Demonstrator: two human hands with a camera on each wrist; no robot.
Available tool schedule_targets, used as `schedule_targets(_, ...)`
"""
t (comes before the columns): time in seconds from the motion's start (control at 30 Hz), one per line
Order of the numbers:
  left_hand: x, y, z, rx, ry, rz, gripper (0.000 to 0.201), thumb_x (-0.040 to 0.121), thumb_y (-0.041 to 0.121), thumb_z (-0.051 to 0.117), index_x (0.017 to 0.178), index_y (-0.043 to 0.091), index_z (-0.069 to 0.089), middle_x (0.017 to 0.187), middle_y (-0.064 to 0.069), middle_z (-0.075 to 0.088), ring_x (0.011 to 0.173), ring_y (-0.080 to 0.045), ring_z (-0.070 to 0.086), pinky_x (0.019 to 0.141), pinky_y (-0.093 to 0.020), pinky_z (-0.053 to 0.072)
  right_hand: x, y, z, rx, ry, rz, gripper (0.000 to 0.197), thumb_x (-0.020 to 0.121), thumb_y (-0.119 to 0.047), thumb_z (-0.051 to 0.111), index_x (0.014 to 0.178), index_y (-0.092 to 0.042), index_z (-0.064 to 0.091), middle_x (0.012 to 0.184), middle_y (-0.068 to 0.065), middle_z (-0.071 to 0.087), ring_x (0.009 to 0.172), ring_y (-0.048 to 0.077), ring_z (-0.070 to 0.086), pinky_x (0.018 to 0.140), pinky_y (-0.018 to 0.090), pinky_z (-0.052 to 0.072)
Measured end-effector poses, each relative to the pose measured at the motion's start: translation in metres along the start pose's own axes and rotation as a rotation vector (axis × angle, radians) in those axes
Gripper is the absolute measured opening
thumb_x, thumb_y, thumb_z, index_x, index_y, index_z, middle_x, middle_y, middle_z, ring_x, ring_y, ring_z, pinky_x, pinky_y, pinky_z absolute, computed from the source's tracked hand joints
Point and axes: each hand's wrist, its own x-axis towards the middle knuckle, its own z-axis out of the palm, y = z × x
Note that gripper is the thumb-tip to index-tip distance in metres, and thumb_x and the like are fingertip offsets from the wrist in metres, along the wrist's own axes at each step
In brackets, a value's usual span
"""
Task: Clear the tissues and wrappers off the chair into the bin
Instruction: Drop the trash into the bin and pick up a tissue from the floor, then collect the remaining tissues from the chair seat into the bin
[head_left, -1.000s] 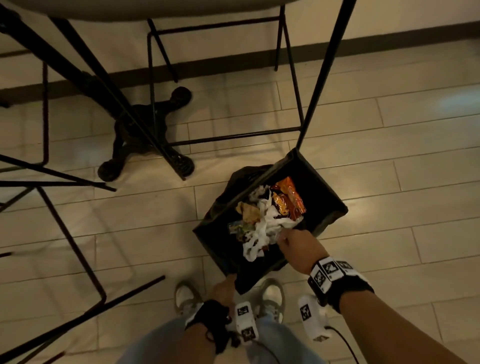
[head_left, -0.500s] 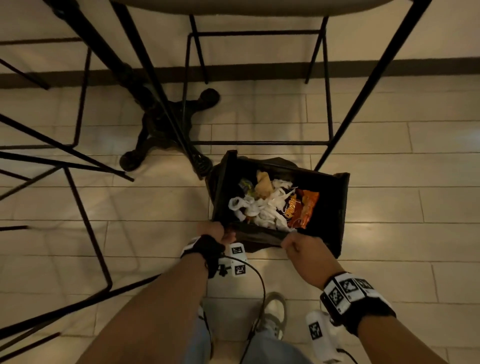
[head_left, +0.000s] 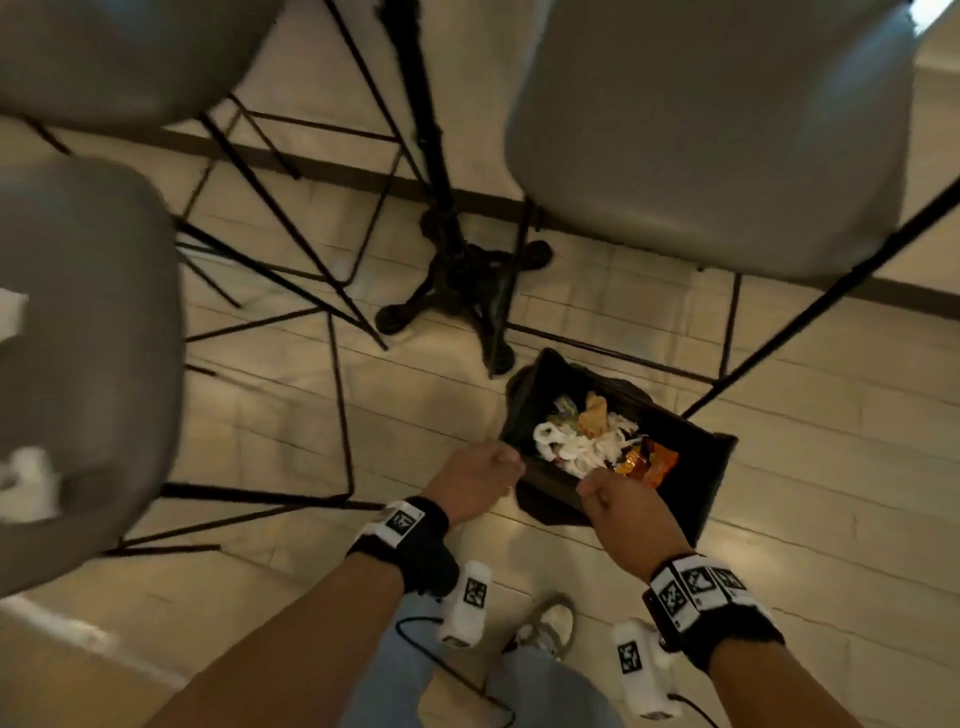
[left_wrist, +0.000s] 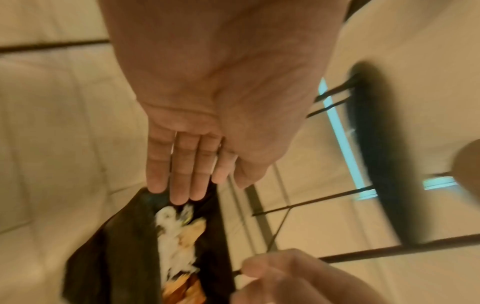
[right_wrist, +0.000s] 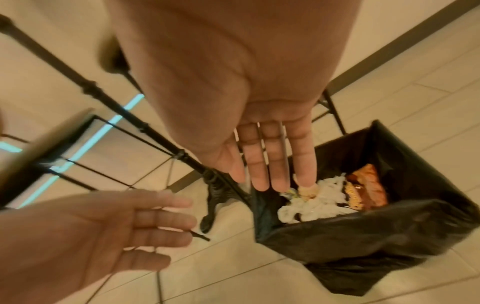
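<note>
Head view shows white tissues (head_left: 23, 478) left on the grey chair (head_left: 88, 364): light, soft, best pinched by crumpled folds. Both grips, left hand (head_left: 475, 480) and right hand (head_left: 623, 506), hang empty with fingers straight beside the bin (head_left: 711, 483).

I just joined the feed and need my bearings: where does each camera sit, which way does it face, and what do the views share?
Head: on the head, facing down at the floor; shows the bin, chairs, both forearms, left hand, right hand.
Left wrist: under the left wrist, looking along the open palm toward the bin.
Right wrist: under the right wrist, looking along the open palm at the bin; the left hand shows too.
Shared: all three see the bin with tissues and an orange wrapper inside.
</note>
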Motion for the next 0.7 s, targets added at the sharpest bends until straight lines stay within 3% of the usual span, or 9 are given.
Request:
schedule_targets(0.07, -0.066, 0.026, -0.043, 0.014, 0.100, 0.123, 0.029, 0.102, 0.030, 0.055, 0.111, 0.003, 0.065, 0.102, -0.015, 0.069, 0.089, -0.014, 0.059, 0.077, -0.025, 0.044, -0.018, -0.055, -0.018, -0.027, -0.010, -0.061, 0.021, 0.103, -0.026, 0.047, 0.087, -0.024, 0.060, 0.082, 0.002, 0.068, 0.079, 0.025, 0.064, 0.075, 0.044, 0.054)
schedule_targets(0.13, -0.132, 0.044, -0.090, 0.023, 0.200, 0.225, 0.021, 0.101, 0.031, 0.054, 0.109, 0.015, 0.065, 0.095, -0.002, 0.068, 0.082, -0.008, 0.058, 0.076, -0.023, 0.045, -0.038, -0.114, -0.034, -0.062, -0.018, -0.116, 0.021, 0.103, -0.024, 0.049, 0.089, -0.020, 0.064, 0.089, 0.004, 0.072, 0.085, 0.026, 0.067, 0.082, 0.045, 0.054)
schedule_targets(0.17, -0.164, 0.051, -0.113, 0.019, 0.247, 0.260, 0.018, 0.100, 0.033, 0.053, 0.110, 0.022, 0.065, 0.091, 0.007, 0.067, 0.080, -0.004, 0.058, 0.076, -0.022, 0.046, -0.048, -0.145, -0.040, -0.087, -0.018, -0.153, 0.019, 0.102, -0.023, 0.049, 0.092, -0.020, 0.065, 0.094, 0.004, 0.074, 0.087, 0.024, 0.067, 0.084, 0.043, 0.053)
schedule_targets(0.23, -0.227, 0.051, -0.162, 0.030, 0.350, 0.293, 0.019, 0.099, 0.034, 0.054, 0.113, 0.028, 0.065, 0.091, 0.013, 0.066, 0.081, 0.000, 0.060, 0.074, -0.018, 0.048, -0.069, -0.212, -0.050, -0.140, -0.040, -0.221, 0.015, 0.101, -0.021, 0.049, 0.095, -0.025, 0.062, 0.098, 0.002, 0.074, 0.080, 0.015, 0.064, 0.077, 0.033, 0.048)
schedule_targets(0.33, -0.298, 0.020, -0.228, 0.035, 0.567, 0.335, 0.018, 0.098, 0.033, 0.060, 0.111, 0.025, 0.069, 0.082, 0.011, 0.068, 0.078, -0.002, 0.064, 0.075, -0.026, 0.054, -0.095, -0.312, -0.046, -0.046, -0.078, -0.287, 0.010, 0.101, -0.023, 0.054, 0.106, -0.026, 0.063, 0.096, 0.000, 0.071, 0.086, 0.014, 0.065, 0.079, 0.034, 0.051)
schedule_targets(0.4, -0.326, -0.016, -0.267, 0.026, 0.730, 0.287, 0.019, 0.094, 0.035, 0.065, 0.109, 0.024, 0.069, 0.084, 0.015, 0.066, 0.081, 0.000, 0.063, 0.079, -0.030, 0.054, -0.100, -0.366, -0.027, -0.034, -0.082, -0.355, 0.015, 0.098, -0.028, 0.060, 0.113, -0.027, 0.063, 0.097, -0.004, 0.068, 0.092, 0.018, 0.067, 0.085, 0.039, 0.056)
schedule_targets(0.5, -0.340, -0.070, -0.321, 0.066, 0.940, 0.031, 0.052, 0.087, 0.047, 0.070, 0.130, 0.021, 0.057, 0.123, -0.002, 0.061, 0.115, -0.021, 0.058, 0.101, -0.042, 0.050, -0.089, -0.437, 0.015, -0.095, -0.078, -0.406, 0.042, 0.091, -0.042, 0.068, 0.130, -0.030, 0.057, 0.112, -0.005, 0.064, 0.102, 0.017, 0.064, 0.090, 0.037, 0.054)
schedule_targets(0.6, -0.325, -0.115, -0.360, 0.233, 0.908, -0.202, 0.087, 0.084, 0.057, 0.071, 0.152, 0.024, 0.030, 0.147, -0.012, 0.043, 0.131, -0.031, 0.047, 0.106, -0.043, 0.044, -0.072, -0.491, 0.067, -0.180, -0.121, -0.381, 0.074, 0.084, -0.053, 0.073, 0.148, -0.035, 0.040, 0.140, 0.005, 0.050, 0.124, 0.027, 0.059, 0.102, 0.040, 0.051)
schedule_targets(0.7, -0.305, -0.145, -0.376, 0.473, 0.804, -0.266, 0.089, 0.082, 0.066, 0.066, 0.154, 0.034, 0.024, 0.142, -0.013, 0.045, 0.124, -0.032, 0.049, 0.101, -0.044, 0.047, -0.058, -0.514, 0.118, -0.363, -0.115, -0.277, 0.077, 0.083, -0.053, 0.073, 0.149, -0.040, 0.036, 0.149, 0.009, 0.034, 0.130, 0.034, 0.053, 0.106, 0.045, 0.051)
